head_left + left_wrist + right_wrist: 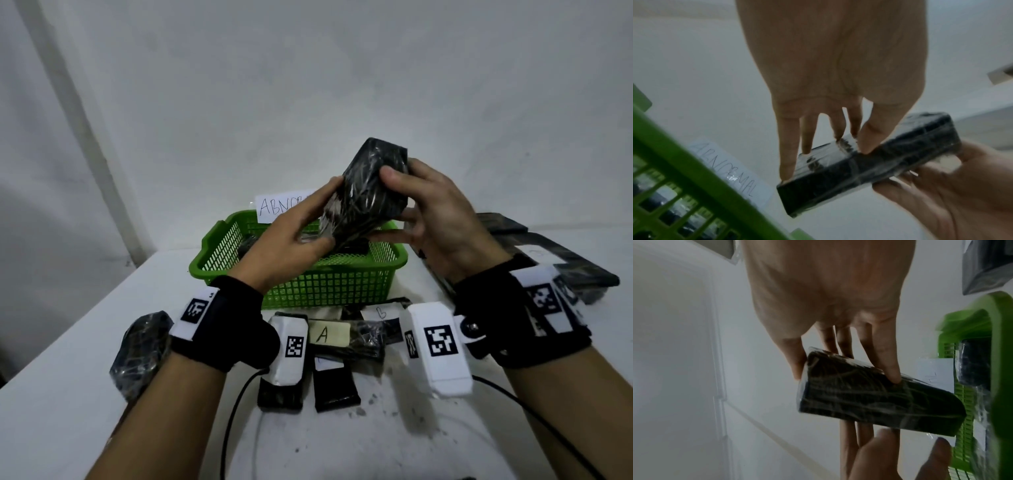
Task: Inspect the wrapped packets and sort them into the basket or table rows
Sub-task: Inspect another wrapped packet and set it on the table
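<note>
A black packet (370,192) wrapped in clear film is held tilted in the air above the green basket (342,284). My left hand (325,216) holds its lower end, fingers along the left edge and thumb underneath. My right hand (400,205) grips the upper part, thumb on the front face and fingers behind. In the left wrist view my left hand's fingertips (787,175) rest on the packet (879,165). In the right wrist view my right hand (846,369) pinches the packet (869,399) between thumb and fingers.
A paper label reading ABNORMAL (274,205) stands behind the basket, which holds a dark packet (246,245). Labels A (329,334) and B (380,312) lie in front, with packets (334,387) near them. One packet (140,349) lies left; a pile (565,260) sits right.
</note>
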The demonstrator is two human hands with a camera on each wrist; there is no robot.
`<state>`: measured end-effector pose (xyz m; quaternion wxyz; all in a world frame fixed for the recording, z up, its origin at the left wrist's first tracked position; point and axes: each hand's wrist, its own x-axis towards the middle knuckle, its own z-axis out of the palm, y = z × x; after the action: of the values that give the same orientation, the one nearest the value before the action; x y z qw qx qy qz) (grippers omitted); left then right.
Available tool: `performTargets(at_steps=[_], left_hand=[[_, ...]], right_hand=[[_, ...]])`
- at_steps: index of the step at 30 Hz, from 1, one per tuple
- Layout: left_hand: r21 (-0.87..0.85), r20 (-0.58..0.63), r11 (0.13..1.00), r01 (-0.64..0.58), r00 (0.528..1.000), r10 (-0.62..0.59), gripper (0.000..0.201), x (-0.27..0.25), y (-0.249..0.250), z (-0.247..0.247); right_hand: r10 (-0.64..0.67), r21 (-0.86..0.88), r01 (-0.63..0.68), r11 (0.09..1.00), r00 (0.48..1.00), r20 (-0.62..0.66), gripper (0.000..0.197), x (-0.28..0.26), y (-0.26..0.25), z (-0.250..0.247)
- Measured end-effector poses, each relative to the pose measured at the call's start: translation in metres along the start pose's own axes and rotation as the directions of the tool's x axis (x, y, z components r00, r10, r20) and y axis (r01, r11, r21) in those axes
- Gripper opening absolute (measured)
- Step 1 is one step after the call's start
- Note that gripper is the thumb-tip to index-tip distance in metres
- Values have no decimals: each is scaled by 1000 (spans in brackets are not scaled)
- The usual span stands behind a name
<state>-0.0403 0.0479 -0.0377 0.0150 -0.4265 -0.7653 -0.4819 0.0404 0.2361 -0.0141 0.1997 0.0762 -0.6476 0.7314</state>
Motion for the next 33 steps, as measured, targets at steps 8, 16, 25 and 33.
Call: performTargets(at_steps=[8, 16, 25, 33], left_hand=[[-538, -75, 799, 270, 928, -364, 60, 1, 16, -8], [-632, -54, 759, 157, 968, -246, 81, 5, 11, -1], [-553, 17, 831, 65, 998, -67, 93, 1, 13, 0], [-688, -9, 723, 62, 996, -93, 56, -2, 28, -14]], right_hand=[[-220, 123, 193, 973, 938, 269, 57, -2, -5, -9], [-1, -57, 18, 998, 963, 269, 44, -4, 6, -3], [135, -264, -94, 960, 981, 142, 62, -1, 14, -7], [-13, -401, 114, 909, 969, 247, 103, 0, 19, -10]])
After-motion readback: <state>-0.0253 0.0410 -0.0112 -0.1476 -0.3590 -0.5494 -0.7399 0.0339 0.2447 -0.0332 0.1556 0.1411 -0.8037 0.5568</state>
